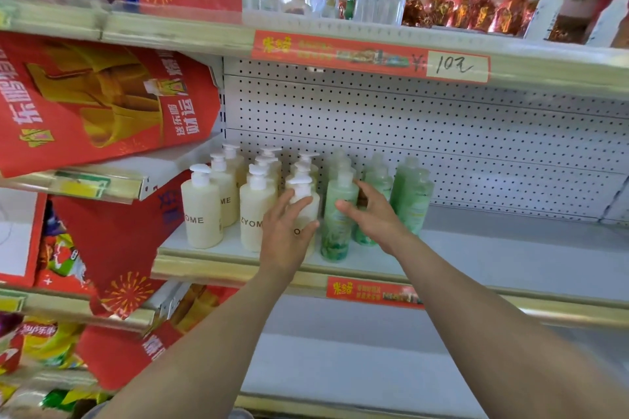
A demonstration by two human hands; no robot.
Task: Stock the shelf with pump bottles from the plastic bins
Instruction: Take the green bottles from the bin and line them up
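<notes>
On the white shelf stand several cream pump bottles in rows at the left and several green pump bottles to their right. My left hand wraps around the front cream bottle of the third row, thumb on its right side. My right hand grips the front green bottle, thumb in front and fingers behind it. Both bottles stand upright on the shelf. No plastic bin is in view.
A white pegboard backs the shelf, whose right half is bare. Red gift bags lean on the neighbouring shelves at the left. The shelf above carries glassware and a red price strip. A lower shelf lies below.
</notes>
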